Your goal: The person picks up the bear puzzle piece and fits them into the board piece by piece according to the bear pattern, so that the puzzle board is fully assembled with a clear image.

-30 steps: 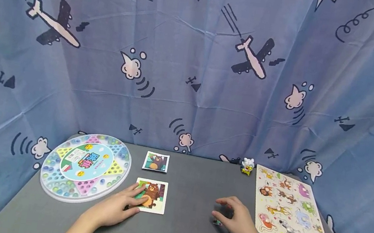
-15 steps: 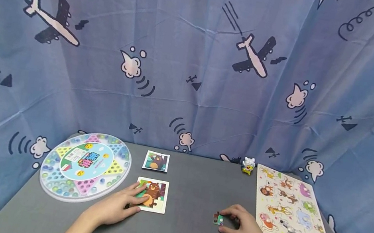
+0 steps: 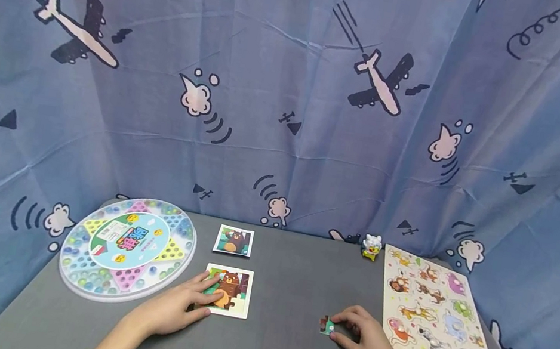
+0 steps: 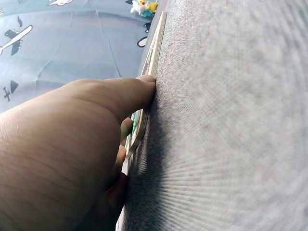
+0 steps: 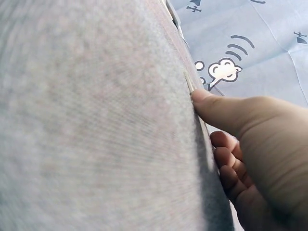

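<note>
My left hand [image 3: 175, 307] rests with spread fingers on the left part of a square bear jigsaw puzzle [image 3: 243, 280] with a pale frame. Those fingers hide part of its picture. In the left wrist view, the thumb touches the edge of the puzzle board [image 4: 143, 124], which lies flat. To the right, my right hand [image 3: 366, 343] pinches a small green and brown puzzle piece [image 3: 325, 325] between thumb and index finger, low at the tabletop. Only a thin edge of the piece [image 5: 188, 83] shows past the thumb in the right wrist view.
Behind the puzzle lies a bear picture card [image 3: 234, 241]. A round marble game board [image 3: 125, 281] is at the left. On the right lies a wooden animal puzzle board [image 3: 432, 318], with a small white and yellow figurine [image 3: 371, 247] near its far corner. A patterned curtain [image 3: 247, 103] hangs behind.
My right hand has come down from over the piece, shifted slightly right and pinched its right side; the piece now shows more. My left hand stays on the puzzle.
</note>
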### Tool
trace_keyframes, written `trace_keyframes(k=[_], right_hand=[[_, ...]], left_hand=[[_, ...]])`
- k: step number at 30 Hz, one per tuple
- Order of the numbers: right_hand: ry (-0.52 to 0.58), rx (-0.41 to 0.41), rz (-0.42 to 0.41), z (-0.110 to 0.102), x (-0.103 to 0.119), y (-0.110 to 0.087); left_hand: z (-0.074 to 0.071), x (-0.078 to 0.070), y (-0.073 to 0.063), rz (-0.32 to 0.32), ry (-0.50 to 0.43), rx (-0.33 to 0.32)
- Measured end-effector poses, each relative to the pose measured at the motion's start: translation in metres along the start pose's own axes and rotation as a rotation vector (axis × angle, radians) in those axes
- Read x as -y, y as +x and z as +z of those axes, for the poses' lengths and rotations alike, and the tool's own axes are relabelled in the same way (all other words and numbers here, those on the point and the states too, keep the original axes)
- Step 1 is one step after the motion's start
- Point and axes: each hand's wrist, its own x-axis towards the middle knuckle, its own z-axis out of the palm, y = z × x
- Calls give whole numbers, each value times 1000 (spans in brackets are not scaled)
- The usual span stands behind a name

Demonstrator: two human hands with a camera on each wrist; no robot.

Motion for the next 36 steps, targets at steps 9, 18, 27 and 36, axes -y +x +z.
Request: trace_keyframes(k=[9, 18, 27, 36], right_hand=[[-15, -38, -12, 6, -4, -2], [-28, -64, -8, 7, 3, 2], [-25, -62, -27, 17, 17, 24], [3, -52, -69, 45, 49, 54]], left_hand=[[1, 0, 1, -12, 0, 7], [2, 2, 2, -9, 5, 2], [1, 3, 2, -23, 6, 9], [0, 1, 2, -33, -4, 18]])
